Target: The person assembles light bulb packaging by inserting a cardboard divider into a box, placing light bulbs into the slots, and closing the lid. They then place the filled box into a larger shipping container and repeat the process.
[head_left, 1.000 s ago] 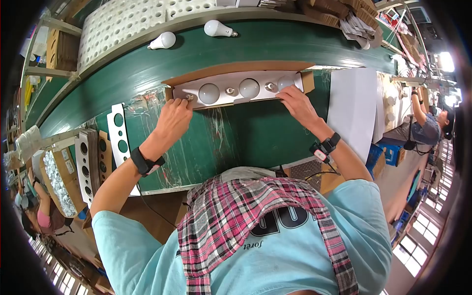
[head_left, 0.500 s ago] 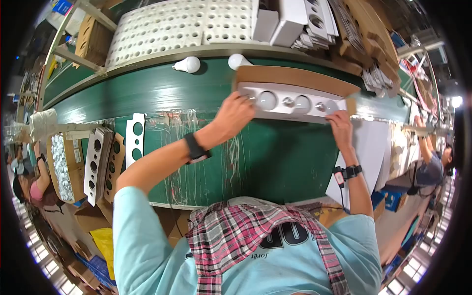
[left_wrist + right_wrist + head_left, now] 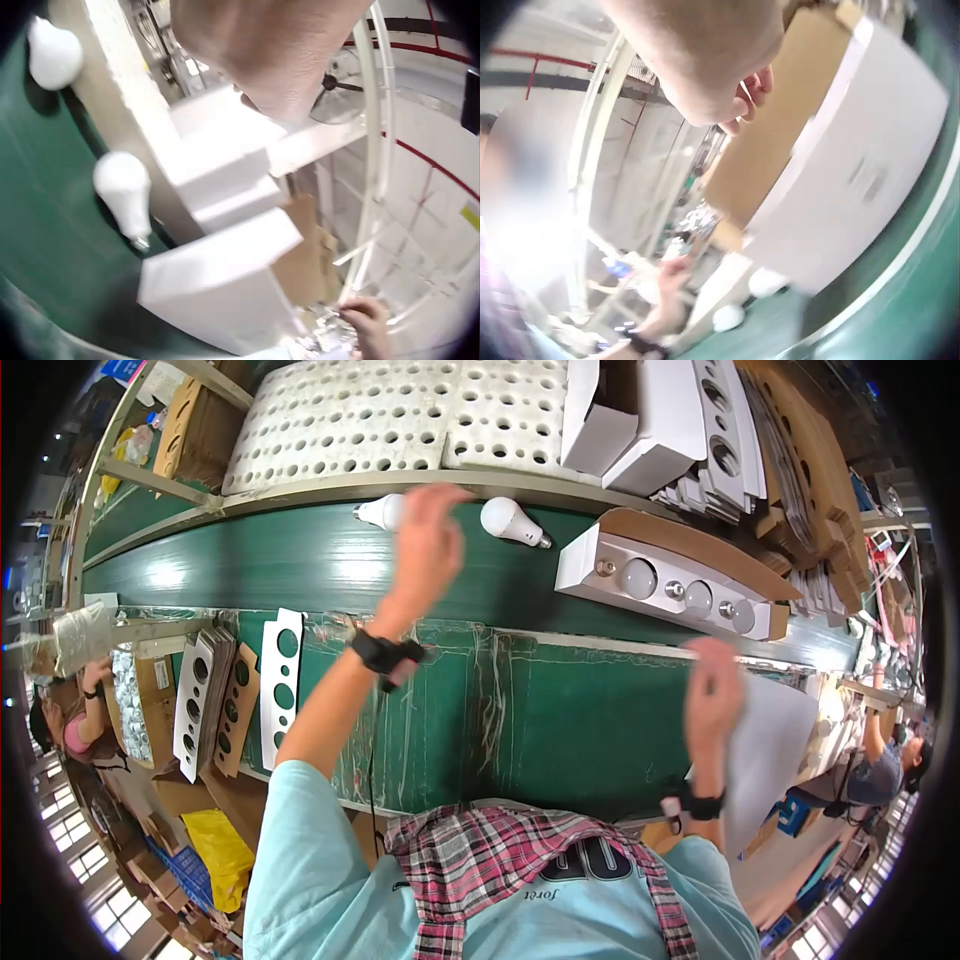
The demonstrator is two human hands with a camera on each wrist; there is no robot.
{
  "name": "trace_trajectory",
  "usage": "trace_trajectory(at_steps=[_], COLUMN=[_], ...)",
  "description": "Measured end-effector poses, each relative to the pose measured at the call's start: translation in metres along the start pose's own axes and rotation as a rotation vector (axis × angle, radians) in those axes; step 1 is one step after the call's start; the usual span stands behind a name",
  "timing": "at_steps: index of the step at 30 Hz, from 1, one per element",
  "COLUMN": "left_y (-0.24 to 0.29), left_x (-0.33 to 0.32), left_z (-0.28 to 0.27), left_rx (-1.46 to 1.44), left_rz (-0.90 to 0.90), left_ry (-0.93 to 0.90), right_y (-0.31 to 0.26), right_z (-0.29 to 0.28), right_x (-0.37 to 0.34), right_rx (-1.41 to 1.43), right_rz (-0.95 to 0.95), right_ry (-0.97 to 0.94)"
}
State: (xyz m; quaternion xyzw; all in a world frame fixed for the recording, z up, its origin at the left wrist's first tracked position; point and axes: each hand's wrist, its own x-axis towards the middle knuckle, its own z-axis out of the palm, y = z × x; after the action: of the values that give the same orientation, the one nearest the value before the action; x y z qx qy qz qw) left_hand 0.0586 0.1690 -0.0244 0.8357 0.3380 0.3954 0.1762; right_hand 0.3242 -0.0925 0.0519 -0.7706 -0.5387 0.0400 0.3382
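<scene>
A long open box (image 3: 655, 615) with a brown inner flap lies on the green conveyor belt (image 3: 240, 565). Inside it, several light bulbs sit in a white insert, globes and metal caps alternating; one globe (image 3: 698, 598) shows mid-row. My left hand (image 3: 428, 555), blurred, is over the belt and holds nothing; in the head view it overlaps a loose bulb (image 3: 375, 512). Just right of it lies another loose bulb (image 3: 512, 522). My right hand (image 3: 715, 690) hangs empty in front of the box, its fingers loosely bent.
White foam trays with holes (image 3: 340, 425) line the shelf behind the belt, beside white boxes (image 3: 655, 435) and stacked cardboard (image 3: 810, 480). Punched white inserts (image 3: 282, 685) stand at left. A white sheet (image 3: 770, 740) lies at right. Other people work at both sides.
The box has moved right and back onto the belt. Both hands have let go of it; the left has swung left toward the loose bulbs, while the right has drawn back toward the body.
</scene>
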Motion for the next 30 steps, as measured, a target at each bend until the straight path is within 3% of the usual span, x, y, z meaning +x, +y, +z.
trace_trajectory(at_steps=[2, 4, 7, 9, 11, 14, 16, 18, 22, 25, 30], left_y=[-0.070, -0.119, -0.157, -0.158, -0.140, -0.082, -0.036, -0.004, 0.050, 0.072, 0.076], left_x=[-0.023, -0.044, -0.058, -0.060, -0.058, -0.066, -0.089, -0.128, -0.191, -0.217, -0.212], left_z=[-0.002, -0.001, 0.008, 0.002, -0.011, -0.035, -0.041, -0.033, -0.006, 0.027, -0.007], left_rx=[0.207, 0.386, 0.473, 0.517, 0.452, 0.362, 0.331, 0.234, 0.099, 0.042, 0.033], left_rz=[-0.157, -0.221, -0.292, -0.304, -0.268, -0.184, -0.189, -0.106, -0.110, -0.114, -0.173], left_ry=[0.016, -0.112, -0.197, -0.209, -0.228, -0.311, -0.450, -0.461, -0.618, -0.668, -0.386], right_y=[-0.056, -0.072, -0.072, -0.067, -0.061, -0.051, -0.057, -0.076, -0.107, -0.100, -0.052], right_z=[0.046, 0.108, 0.209, 0.254, 0.282, 0.309, 0.313, 0.300, 0.232, 0.184, 0.138], right_x=[-0.002, 0.002, 0.035, 0.065, 0.085, 0.097, 0.095, 0.088, 0.052, 0.008, -0.050], right_rx=[0.255, 0.376, 0.227, -0.026, -0.126, -0.155, -0.127, 0.007, 0.157, 0.150, 0.092], right_rz=[-0.071, -0.163, -0.196, -0.203, -0.062, -0.202, -0.217, -0.226, -0.269, -0.207, -0.064], right_ry=[-0.320, -0.512, -0.394, -0.279, -0.347, -0.314, -0.349, -0.411, -0.463, -0.547, -0.616])
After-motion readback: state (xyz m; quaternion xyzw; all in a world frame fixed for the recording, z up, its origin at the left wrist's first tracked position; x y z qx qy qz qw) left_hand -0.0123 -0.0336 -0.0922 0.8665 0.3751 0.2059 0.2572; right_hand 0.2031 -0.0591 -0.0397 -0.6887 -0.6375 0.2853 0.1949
